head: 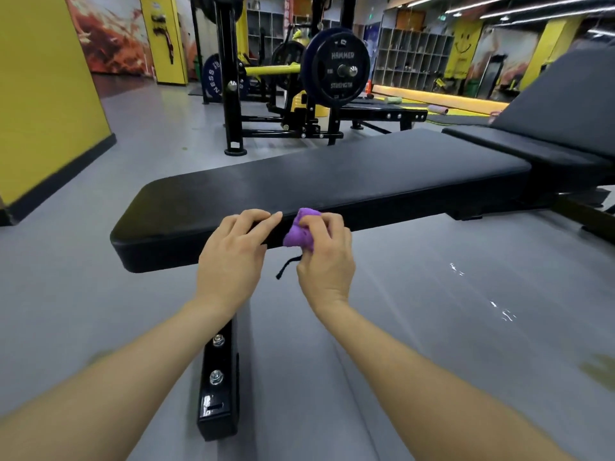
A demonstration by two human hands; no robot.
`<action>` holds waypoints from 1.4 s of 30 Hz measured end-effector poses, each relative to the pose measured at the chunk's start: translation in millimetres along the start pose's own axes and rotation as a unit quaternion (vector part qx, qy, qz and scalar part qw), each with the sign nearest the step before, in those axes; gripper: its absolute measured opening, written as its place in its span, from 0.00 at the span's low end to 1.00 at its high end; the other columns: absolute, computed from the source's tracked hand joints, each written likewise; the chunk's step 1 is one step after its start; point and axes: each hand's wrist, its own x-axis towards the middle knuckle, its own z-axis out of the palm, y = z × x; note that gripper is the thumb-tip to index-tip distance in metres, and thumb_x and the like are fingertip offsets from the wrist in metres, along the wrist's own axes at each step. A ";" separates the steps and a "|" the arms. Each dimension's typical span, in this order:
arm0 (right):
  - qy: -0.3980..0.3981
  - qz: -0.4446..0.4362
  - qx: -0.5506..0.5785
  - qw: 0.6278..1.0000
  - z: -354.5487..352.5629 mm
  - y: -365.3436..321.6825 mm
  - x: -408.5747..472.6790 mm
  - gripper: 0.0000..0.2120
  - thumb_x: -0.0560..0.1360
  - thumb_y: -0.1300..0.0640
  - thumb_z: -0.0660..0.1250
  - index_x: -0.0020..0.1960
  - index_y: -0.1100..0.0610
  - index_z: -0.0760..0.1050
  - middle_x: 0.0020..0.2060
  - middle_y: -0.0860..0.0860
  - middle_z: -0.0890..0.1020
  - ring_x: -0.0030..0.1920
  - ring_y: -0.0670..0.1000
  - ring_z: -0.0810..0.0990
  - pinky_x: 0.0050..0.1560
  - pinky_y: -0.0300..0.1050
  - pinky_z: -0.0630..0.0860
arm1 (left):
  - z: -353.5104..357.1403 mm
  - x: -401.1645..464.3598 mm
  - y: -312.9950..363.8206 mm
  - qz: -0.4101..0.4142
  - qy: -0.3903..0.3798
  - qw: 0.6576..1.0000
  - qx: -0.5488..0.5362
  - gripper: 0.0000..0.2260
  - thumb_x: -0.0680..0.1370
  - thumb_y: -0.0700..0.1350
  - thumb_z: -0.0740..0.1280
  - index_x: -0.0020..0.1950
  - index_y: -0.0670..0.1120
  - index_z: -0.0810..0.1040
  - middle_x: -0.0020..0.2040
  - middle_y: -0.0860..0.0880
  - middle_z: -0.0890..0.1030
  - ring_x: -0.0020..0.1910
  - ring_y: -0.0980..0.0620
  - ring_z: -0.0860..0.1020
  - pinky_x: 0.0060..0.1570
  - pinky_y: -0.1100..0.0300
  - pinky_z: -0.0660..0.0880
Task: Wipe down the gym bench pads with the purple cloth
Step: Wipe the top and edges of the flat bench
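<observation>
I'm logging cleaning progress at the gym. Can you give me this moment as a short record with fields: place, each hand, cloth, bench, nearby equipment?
place: gym floor, grey flooring, yellow walls
left hand: fingers rest on the near edge of the flat bench pad, holding nothing
right hand: grips the bunched purple cloth
cloth position: pressed against the pad's near side edge; a dark string hangs below it
second pad: inclined back pad at right, untouched by either hand
nearby equipment: weight plate on a black rack behind the bench

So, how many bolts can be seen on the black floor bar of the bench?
2: upper bolt and lower bolt on the bar. Others may be hidden.
</observation>
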 end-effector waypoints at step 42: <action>0.121 0.181 0.038 0.975 73.3 -97.5 -37.9 0.17 0.66 0.71 0.67 0.50 0.55 0.77 0.51 0.52 0.75 0.49 0.56 0.74 0.36 0.42 0.64 | -52.1 -51.3 -128.9 -0.151 0.013 0.983 -0.103 0.16 0.76 0.38 0.66 0.62 0.51 0.77 0.56 0.54 0.76 0.52 0.53 0.67 0.44 0.56 0.73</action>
